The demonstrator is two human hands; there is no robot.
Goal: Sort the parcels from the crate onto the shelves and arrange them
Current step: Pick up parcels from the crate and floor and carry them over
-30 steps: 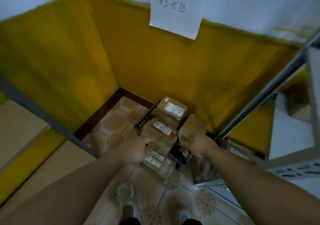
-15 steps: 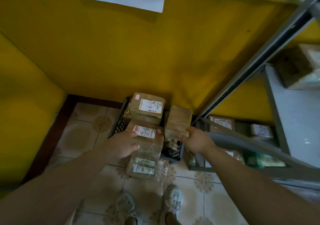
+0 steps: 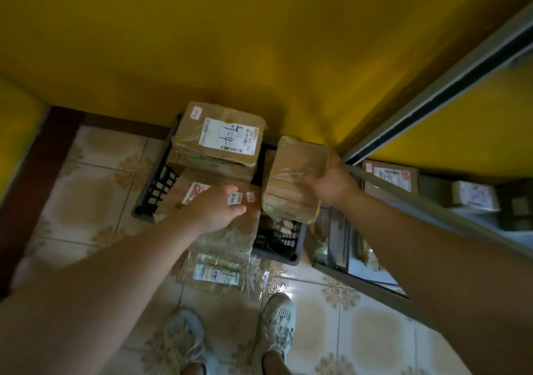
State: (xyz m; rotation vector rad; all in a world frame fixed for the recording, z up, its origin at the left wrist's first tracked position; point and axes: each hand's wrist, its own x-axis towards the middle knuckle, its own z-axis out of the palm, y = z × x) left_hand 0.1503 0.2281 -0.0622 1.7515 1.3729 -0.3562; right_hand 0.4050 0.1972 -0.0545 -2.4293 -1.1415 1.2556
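Reaching at centre frame, the left hand (image 3: 215, 207) lies loosely spread on the labelled parcel (image 3: 193, 194) atop the black crate (image 3: 160, 186), further across than before. To its right, the right hand (image 3: 331, 181) now grasps the plain parcel (image 3: 297, 170), tilted up beside the shelf (image 3: 450, 82).

Right hand (image 3: 331, 183) gripping parcel (image 3: 294, 178), crate (image 3: 157, 190)
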